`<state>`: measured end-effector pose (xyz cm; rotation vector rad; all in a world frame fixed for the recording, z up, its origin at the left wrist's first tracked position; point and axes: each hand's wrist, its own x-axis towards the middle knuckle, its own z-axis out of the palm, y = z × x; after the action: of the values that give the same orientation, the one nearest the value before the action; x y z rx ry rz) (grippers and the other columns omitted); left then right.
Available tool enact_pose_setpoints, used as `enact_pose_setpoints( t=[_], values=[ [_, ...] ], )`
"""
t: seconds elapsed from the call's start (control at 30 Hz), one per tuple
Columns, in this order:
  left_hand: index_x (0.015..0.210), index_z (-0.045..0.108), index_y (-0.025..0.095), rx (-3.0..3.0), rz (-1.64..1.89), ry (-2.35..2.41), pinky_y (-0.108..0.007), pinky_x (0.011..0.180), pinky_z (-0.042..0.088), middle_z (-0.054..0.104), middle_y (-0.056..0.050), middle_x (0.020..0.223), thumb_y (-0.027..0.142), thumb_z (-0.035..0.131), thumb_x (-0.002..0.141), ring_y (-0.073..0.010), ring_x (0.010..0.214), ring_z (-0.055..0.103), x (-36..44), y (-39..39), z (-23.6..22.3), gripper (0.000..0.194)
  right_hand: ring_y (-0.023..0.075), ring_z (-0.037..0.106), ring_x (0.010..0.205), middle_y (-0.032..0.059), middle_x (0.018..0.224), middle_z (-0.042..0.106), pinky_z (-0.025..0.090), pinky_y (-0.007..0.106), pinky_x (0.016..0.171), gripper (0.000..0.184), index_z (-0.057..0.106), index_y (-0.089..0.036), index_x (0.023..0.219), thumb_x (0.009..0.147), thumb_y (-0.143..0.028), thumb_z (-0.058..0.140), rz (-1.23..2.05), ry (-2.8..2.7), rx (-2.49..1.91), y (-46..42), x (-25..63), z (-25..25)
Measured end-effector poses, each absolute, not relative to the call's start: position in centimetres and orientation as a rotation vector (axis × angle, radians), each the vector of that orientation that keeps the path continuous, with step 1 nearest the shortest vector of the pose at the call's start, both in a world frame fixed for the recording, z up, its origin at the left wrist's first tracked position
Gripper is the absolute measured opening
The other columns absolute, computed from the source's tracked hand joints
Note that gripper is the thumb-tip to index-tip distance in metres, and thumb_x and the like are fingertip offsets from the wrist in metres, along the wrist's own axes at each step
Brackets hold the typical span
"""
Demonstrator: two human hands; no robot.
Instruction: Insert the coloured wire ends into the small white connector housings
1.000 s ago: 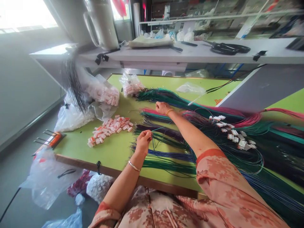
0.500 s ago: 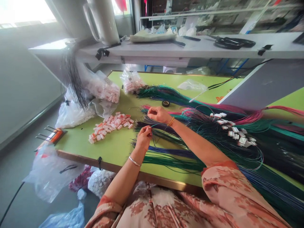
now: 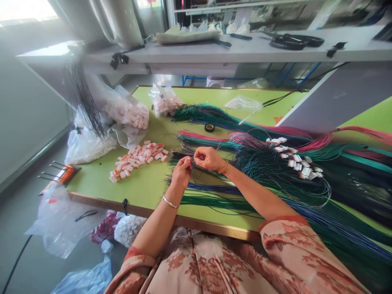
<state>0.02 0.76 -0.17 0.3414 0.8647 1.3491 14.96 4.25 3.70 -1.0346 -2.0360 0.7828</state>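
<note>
1. Right hand point(image 3: 210, 158) has come down from above the pink wires to the left hand point(image 3: 181, 173); their fingertips now nearly meet.
2. Near edge of the green table point(image 3: 143, 185): a green wire bundle point(image 3: 214, 200) lies lengthwise, with a blue wire bundle point(image 3: 217, 188) just beyond it.
3. Left hand: thumb and fingers pinched on a thin wire point(image 3: 192, 158), the item being handled, which is located between the two hands, above the laid-out bundles. Right hand: fingertips drawn narrow beside that wire; whether they grip it cannot be determined.
4. Left of the hands, loose white-and-orange connectors point(image 3: 137, 160) lie in a heap. To the right, a cluster of white connectors point(image 3: 295, 161) rests among the wires.
5. Beyond the hands: pink wires point(image 3: 199, 136), then a black tape roll point(image 3: 209, 128) lying flat, then a dark green bundle point(image 3: 211, 112).
6. Further back, a clear bag point(image 3: 165, 102) containing connectors stands near the table's far edge.
7. Farthest: a raised shelf point(image 3: 199, 55) bearing black-handled scissors point(image 3: 295, 41) and a white jug point(image 3: 127, 26).
</note>
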Motion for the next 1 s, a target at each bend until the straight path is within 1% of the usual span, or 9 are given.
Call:
enact_pose_setpoints(
  t=[0.17,0.4,0.73,0.9,1.0],
  values=[
    [0.082,0.066,0.015,0.336,1.354,0.855,-0.018,0.064,0.044,0.064,0.0,0.075,0.019,0.084,0.063,-0.0061,0.066,0.056,0.0,0.7,-0.1,0.026,0.008,0.042,0.054,-0.0023,0.061,0.055,0.032,0.021,0.052,0.006,0.061,-0.016,0.069,0.071,-0.021,0.057,0.741,-2.045,-1.024,4.2,14.8,3.7],
    [0.083,0.065,0.016,0.394,1.351,0.891,-0.021,0.065,0.044,0.065,0.0,0.075,0.024,0.084,0.064,-0.0071,0.065,0.057,0.1,0.6,0.0,0.028,0.0086,0.043,0.055,-0.0019,0.062,0.056,0.034,0.021,0.054,0.005,0.061,-0.017,0.069,0.07,-0.02,0.057,0.659,-2.066,-1.05,4.0,14.9,3.8],
    [0.077,0.068,0.015,0.491,1.403,1.019,-0.022,0.061,0.038,0.062,0.002,0.066,0.024,0.086,0.056,-0.007,0.06,0.052,0.4,0.0,-0.3,0.029,0.0087,0.043,0.052,-0.0017,0.059,0.057,0.033,0.021,0.051,0.01,0.061,-0.016,0.07,0.075,-0.024,0.058,0.797,-2.044,-1.034,3.7,14.4,2.4],
    [0.077,0.068,0.015,0.436,1.408,0.995,-0.023,0.061,0.038,0.061,0.002,0.065,0.023,0.085,0.057,-0.0071,0.058,0.051,0.2,0.2,-0.4,0.027,0.0104,0.049,0.057,0.0009,0.067,0.063,0.035,0.023,0.057,0.012,0.066,-0.016,0.078,0.079,-0.023,0.057,0.67,-2.137,-1.062,3.5,14.5,2.6],
    [0.078,0.068,0.015,0.423,1.408,0.998,-0.024,0.062,0.039,0.062,0.002,0.066,0.022,0.084,0.058,-0.0072,0.058,0.051,0.1,0.2,-0.4,0.026,0.0112,0.049,0.057,0.0016,0.067,0.063,0.034,0.023,0.057,0.012,0.066,-0.016,0.079,0.079,-0.022,0.055,0.617,-2.184,-1.094,3.5,14.4,2.6]
  ],
)
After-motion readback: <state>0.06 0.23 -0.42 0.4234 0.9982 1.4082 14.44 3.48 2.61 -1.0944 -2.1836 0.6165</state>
